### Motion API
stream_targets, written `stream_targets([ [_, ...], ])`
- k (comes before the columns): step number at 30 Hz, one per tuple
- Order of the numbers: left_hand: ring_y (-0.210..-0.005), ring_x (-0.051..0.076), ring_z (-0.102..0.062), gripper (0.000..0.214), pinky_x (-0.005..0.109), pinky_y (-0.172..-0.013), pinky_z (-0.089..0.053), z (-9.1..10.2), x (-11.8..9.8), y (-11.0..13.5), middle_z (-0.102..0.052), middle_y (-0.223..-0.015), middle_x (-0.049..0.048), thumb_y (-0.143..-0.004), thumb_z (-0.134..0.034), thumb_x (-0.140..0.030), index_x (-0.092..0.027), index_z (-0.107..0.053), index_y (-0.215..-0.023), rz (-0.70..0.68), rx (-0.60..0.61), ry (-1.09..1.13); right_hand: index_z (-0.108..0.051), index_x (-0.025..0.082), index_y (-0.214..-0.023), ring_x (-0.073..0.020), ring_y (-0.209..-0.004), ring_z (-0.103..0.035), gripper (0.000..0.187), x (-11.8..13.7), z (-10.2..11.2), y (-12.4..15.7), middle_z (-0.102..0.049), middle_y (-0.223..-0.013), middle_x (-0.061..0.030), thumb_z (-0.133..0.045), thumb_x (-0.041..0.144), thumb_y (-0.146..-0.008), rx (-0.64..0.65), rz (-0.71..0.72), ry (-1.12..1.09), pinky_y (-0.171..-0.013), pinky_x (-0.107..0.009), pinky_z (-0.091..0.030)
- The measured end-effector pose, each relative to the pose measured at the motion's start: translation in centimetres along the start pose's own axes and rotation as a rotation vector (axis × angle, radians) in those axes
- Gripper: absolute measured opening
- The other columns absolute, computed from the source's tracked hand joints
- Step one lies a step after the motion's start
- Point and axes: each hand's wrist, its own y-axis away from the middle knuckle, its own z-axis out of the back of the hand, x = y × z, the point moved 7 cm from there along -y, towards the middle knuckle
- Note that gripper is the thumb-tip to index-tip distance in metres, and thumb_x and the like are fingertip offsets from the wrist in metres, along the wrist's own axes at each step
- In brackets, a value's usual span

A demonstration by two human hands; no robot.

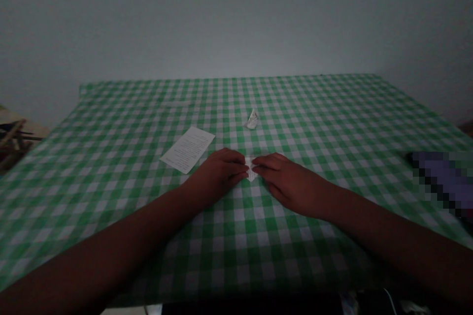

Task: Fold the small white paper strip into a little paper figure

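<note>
A small folded piece of printed paper (pixel 251 173) lies on the table between my two hands. My left hand (pixel 225 170) has its fingers pressed together on the paper's left side. From the right, my right hand (pixel 283 177) presses its fingers onto the other side, fingertips close to those of the left. Parts of the paper are hidden under the fingers. Just beyond my left hand is a flat sheet of printed paper (pixel 188 149), set at a slant. Farther back, a small folded paper shape (pixel 253 119) stands or lies by itself; which one I cannot tell.
A green and white checked tablecloth (pixel 314 118) covers the table, which meets a plain wall (pixel 236 19) at the back. At the right edge lies a dark, blurred-out flat object (pixel 443 177). Wooden pieces (pixel 15 140) show beyond the table's left side.
</note>
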Motion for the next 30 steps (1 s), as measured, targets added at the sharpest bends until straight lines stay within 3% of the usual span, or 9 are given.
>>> stream_targets([
  [12, -0.1, 0.019, -0.063, 0.017, 0.036, -0.092, -0.053, 0.0, -0.2, -0.1, -0.07, -0.106, 0.0055, -0.096, -0.06, -0.025, -0.018, -0.074, -0.1, -0.05, 0.028, 0.003, -0.058, 0.005, -0.134, -0.0303, -0.129, -0.048, 0.043, 0.0, 0.1, 0.1, -0.055, -0.137, -0.0203, -0.044, 0.01, -0.094, 0.015, -0.012, 0.028, -0.11, -0.049, -0.044],
  [22, -0.109, 0.024, -0.06, 0.02, 0.044, -0.095, -0.047, 0.0, -1.5, 0.4, -0.068, -0.118, 0.0064, -0.098, -0.055, -0.027, -0.018, -0.072, -0.106, -0.012, 0.068, -0.222, -0.058, 0.007, -0.133, -0.03, -0.127, -0.05, 0.042, 0.0, 0.4, 0.0, -0.057, -0.135, -0.0201, -0.045, 0.01, -0.094, -0.01, 0.005, -0.008, -0.107, -0.053, -0.046],
  [30, -0.108, 0.024, -0.058, 0.02, 0.042, -0.098, -0.046, -0.1, -2.5, 0.4, -0.068, -0.117, 0.0067, -0.098, -0.052, -0.021, -0.014, -0.068, -0.109, -0.048, 0.116, -0.28, -0.057, 0.009, -0.135, -0.0297, -0.127, -0.051, 0.043, -0.1, 0.4, 0.0, -0.056, -0.137, -0.0195, -0.046, 0.011, -0.094, 0.003, -0.004, -0.001, -0.108, -0.053, -0.045],
])
